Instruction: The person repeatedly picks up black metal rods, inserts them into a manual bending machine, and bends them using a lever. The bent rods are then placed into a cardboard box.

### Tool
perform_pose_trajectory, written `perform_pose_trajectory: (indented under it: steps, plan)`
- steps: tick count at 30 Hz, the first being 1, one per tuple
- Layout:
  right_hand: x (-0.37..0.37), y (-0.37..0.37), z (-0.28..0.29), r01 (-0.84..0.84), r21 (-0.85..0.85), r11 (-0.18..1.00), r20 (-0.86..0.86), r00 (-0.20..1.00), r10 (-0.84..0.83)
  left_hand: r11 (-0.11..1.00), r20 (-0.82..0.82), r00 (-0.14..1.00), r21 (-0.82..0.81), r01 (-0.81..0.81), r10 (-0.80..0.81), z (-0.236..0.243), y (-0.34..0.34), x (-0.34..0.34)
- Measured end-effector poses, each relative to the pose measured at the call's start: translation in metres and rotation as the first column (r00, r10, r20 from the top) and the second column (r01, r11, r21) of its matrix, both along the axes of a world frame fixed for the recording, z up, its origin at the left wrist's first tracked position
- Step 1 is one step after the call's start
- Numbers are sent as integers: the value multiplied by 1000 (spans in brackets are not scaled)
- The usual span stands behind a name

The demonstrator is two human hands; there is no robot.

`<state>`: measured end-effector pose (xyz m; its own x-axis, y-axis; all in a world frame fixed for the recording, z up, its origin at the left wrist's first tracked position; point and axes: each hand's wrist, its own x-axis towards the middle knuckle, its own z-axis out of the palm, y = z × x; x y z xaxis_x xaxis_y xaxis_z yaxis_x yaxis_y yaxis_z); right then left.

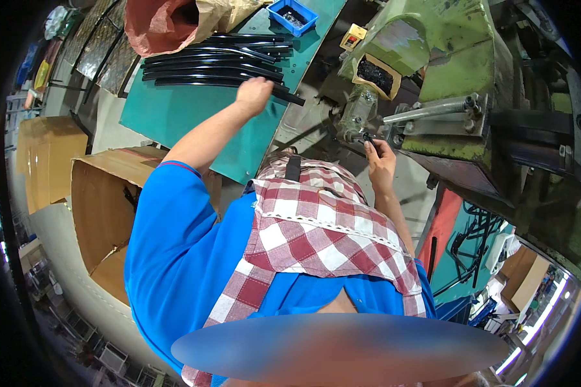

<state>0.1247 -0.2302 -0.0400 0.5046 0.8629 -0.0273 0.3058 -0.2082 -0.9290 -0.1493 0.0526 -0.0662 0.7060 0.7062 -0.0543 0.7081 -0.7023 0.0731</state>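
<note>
My left hand (pixel 255 95) is closed on a glossy black tube (pixel 289 97) at the near side of a pile. The tube's end sticks out past the edge of the green table (pixel 174 116). Several more black tubes (pixel 206 66) lie side by side behind that hand. On the right, my right hand (pixel 381 166) pinches a small black part (pixel 367 137) between thumb and fingers. It is held close to the metal fixture (pixel 353 134) of a green machine (pixel 458 71); whether it touches the fixture I cannot tell.
A tray of small black pieces (pixel 376 76) rests on the machine, near a yellow switch box (pixel 352 37). At the table's far side are a blue bin (pixel 293 15) and a reddish sack (pixel 155 29). An open cardboard box (pixel 103 213) stands at left; black frames (pixel 468 248) lie at right.
</note>
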Motion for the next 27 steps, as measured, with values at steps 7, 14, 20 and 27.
perform_pose_trajectory:
  steps: [7,14,20,27]
  plan:
    - [2,-9,12,131,-163,978,-5,991,-134,983,-48,997,169,75,-68,-8,16,-18]
    - [-5,-24,28,97,128,987,407,903,-142,934,279,896,14,357,-346,65,-41,14]
    - [-34,-18,88,-257,76,963,698,704,133,820,459,760,-109,562,-460,93,-103,71]
    - [-20,-29,104,-135,40,990,622,779,81,817,419,795,-183,546,-438,90,-93,88]
